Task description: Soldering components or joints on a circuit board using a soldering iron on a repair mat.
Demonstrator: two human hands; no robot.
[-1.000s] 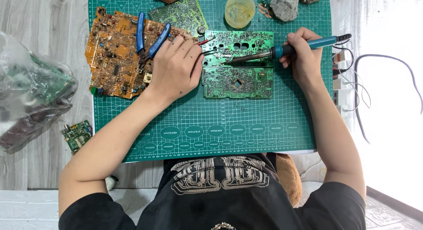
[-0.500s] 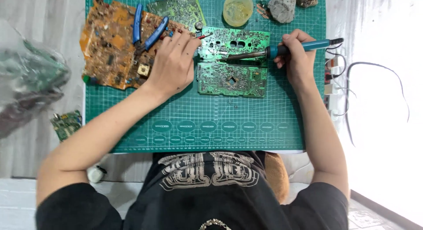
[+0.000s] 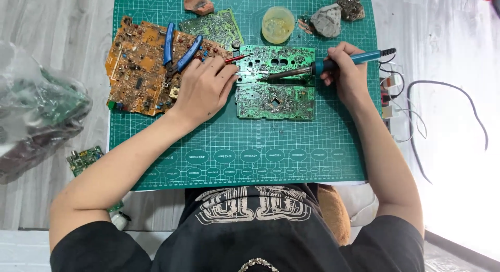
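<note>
The right hand [image 3: 348, 74] grips a soldering iron [image 3: 333, 66] over the green board [image 3: 276, 87] mid-mat, the left hand [image 3: 205, 87] pinches tweezers [image 3: 240, 58], and a yellowish tub [image 3: 277, 24] of paste sits behind.

Left hand [image 3: 205, 87] covers the near-left corner of the green circuit board [image 3: 276, 82]; what its grip pinches there is too thin to identify beyond a red-tipped sliver [image 3: 238, 58] poking out past the fingers. Soldering iron [image 3: 323, 67]: the tip's contact point on the board is too small to judge, touching or just above. Right hand [image 3: 346, 74] hides the middle of the iron's handle. Orange board [image 3: 140, 69], left of the left grip: its near-right edge is under the wrist. Clear bag [image 3: 36, 121], far left of both grips, is cut by the frame edge, contents blurred. Black cable [image 3: 458, 110], right of the right grip, fades into glare.
</note>
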